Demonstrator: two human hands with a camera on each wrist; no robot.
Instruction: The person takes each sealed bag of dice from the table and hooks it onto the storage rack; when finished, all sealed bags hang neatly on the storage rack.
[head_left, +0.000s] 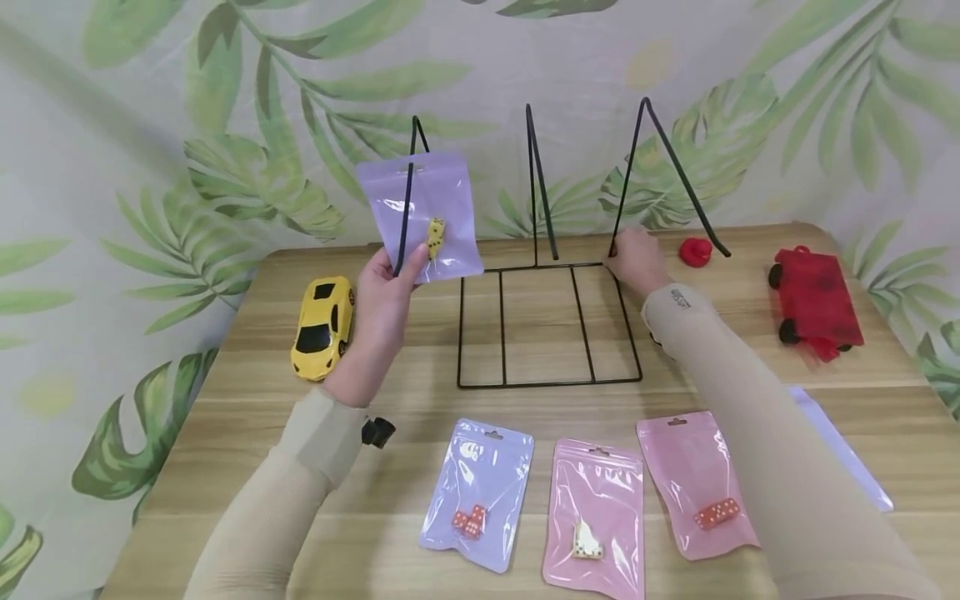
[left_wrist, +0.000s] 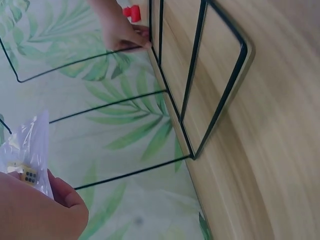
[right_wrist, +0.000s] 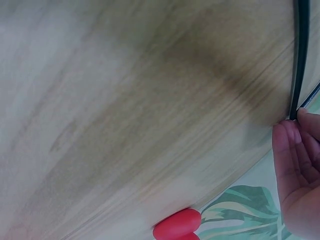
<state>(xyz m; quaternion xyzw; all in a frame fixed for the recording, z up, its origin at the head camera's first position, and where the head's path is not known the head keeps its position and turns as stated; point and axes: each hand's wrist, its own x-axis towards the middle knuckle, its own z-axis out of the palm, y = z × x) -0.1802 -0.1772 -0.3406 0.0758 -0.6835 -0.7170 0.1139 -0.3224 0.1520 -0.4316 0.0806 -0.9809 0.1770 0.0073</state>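
Observation:
My left hand (head_left: 382, 304) pinches a purple zip bag (head_left: 390, 196) by its lower left edge, thumb in front. Yellow dice (head_left: 435, 237) show inside the bag. The bag is raised at the left upright of a black wire rack (head_left: 550, 385). One wire of that upright crosses the bag's front near the hang hole; whether it passes through the hole I cannot tell. My right hand (head_left: 641, 260) pinches the rack's back right corner, at the foot of the right upright. In the right wrist view, its fingers (right_wrist: 287, 160) meet at the wire (right_wrist: 300, 55).
A yellow toy car (head_left: 324, 329) stands left, a red toy vehicle (head_left: 817, 300) right. A small red object (head_left: 695, 252) lies behind my right hand. In front lie a blue bag (head_left: 483, 467), two pink bags (head_left: 597, 492) and another bag (head_left: 843, 450) partly under my right sleeve.

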